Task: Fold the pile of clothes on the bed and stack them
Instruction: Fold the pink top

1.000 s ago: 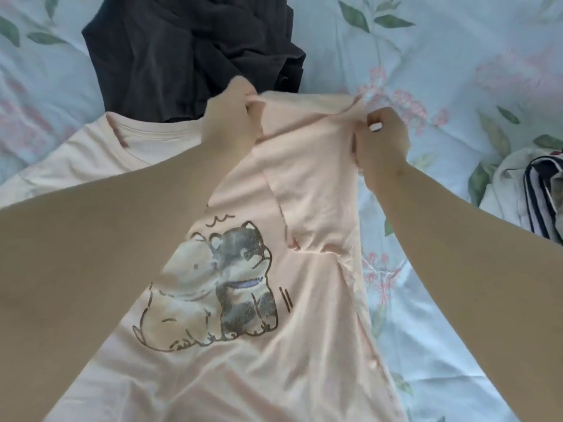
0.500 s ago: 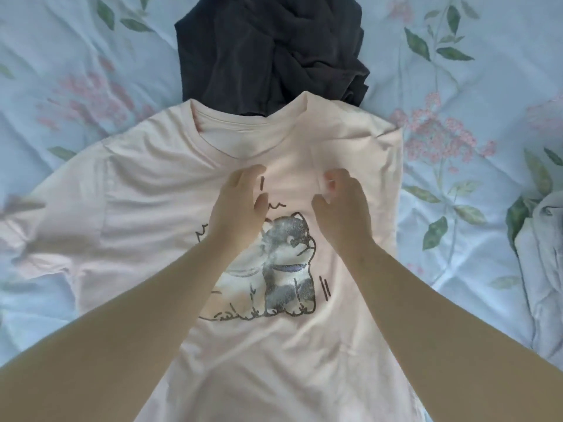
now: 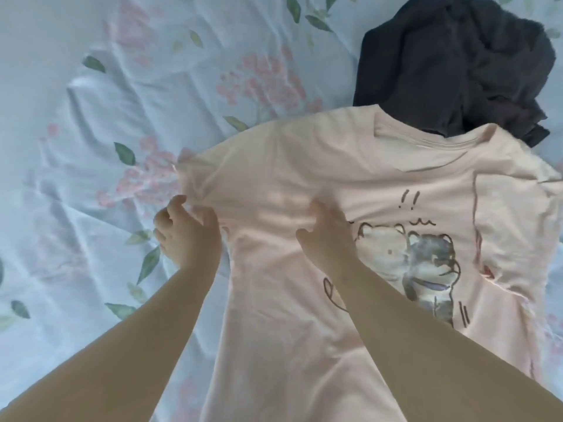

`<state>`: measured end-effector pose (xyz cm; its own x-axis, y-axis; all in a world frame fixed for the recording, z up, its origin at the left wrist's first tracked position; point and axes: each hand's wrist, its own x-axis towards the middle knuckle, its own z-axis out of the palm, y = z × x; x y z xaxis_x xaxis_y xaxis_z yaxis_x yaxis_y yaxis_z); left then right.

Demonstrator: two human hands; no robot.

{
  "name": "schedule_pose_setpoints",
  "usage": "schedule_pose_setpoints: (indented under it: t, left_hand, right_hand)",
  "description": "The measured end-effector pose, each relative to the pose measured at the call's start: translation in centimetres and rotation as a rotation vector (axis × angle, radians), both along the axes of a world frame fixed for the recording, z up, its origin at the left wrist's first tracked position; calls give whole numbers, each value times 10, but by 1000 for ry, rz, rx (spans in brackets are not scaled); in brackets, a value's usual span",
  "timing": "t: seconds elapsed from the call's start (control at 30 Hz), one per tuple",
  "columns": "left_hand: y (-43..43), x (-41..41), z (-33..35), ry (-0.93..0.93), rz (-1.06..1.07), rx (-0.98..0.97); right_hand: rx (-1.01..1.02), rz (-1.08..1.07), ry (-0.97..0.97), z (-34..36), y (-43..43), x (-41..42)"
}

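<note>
A pale pink T-shirt (image 3: pixel 304 166) with a cartoon animal print lies face up on the bed. Its right side is folded inward over the front. My left hand (image 3: pixel 185 236) sits at the shirt's left sleeve, its fingers pinched on the bunched sleeve edge. My right hand (image 3: pixel 329 236) rests on the chest of the shirt just left of the print, fingers apart and pressing the fabric down. A crumpled dark grey garment (image 3: pixel 451 65) lies beyond the shirt's collar at the upper right.
The light blue floral bed sheet (image 3: pixel 122 102) is wrinkled and stretches across the whole left side and top of the view. Both of my forearms reach in from the bottom edge over the shirt's lower half.
Both hands have left the folded right side and the chest middle and moved left to the left sleeve. My left hand now grips the sleeve. The view has swung left.
</note>
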<state>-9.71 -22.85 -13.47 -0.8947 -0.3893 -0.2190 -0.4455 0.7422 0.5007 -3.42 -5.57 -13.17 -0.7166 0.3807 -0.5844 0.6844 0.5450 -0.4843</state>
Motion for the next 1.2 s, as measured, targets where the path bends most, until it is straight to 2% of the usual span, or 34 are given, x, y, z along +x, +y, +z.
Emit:
schedule_pose_setpoints:
  t: [0.1,0.2,0.33,0.43,0.5,0.53,0.57,0.63,0.7,0.73,0.77,0.8,0.87,0.9,1.0,1.07,1.2]
  left_hand:
    - [-18,-27,-8,-160,230,317]
    - [-24,-52,-10,-187,195,552]
    - [-28,-78,-8,-291,0,501]
    - [-16,-85,2,-154,-118,445]
    - [3,-80,16,-9,-286,456]
    - [15,-74,24,26,-435,481]
    - [26,-66,28,10,-613,547]
    - [47,-48,33,-235,-872,688]
    - [62,-34,29,-555,-980,620]
    - [65,-27,26,-610,-992,557]
    - [63,-20,23,-562,-974,515]
    - [59,-14,20,-429,-920,462]
    - [43,-2,15,-153,-734,307]
    - [33,4,11,-113,-634,227]
    - [5,24,0,-306,-453,149]
    - [-7,35,-5,-397,-466,126]
    - [-18,43,-11,-408,-566,37]
  right_hand:
    - [58,11,-102,-6,-17,-7]
    - [93,-15,-147,-8,-22,-12]
    - [73,-48,-150,-6,-23,-14]
    - [21,-67,-144,-4,-19,-13]
    - [-34,-74,-133,-1,-13,-10]
    - [-71,-86,-116,1,-9,-7]
    - [-108,-103,-88,3,-5,-4]
    - [-155,-148,-13,6,4,5]
    - [-131,-211,68,8,12,16]
    - [-89,-255,105,9,14,21]
    - [-42,-306,139,10,14,26]
    - [-4,-353,170,11,13,30]
    - [24,-396,200,10,7,34]
    - [22,-393,199,10,2,35]
    - [31,-372,218,11,-13,34]
    - [60,-353,265,13,-24,30]
    - [42,-252,354,18,-43,2]
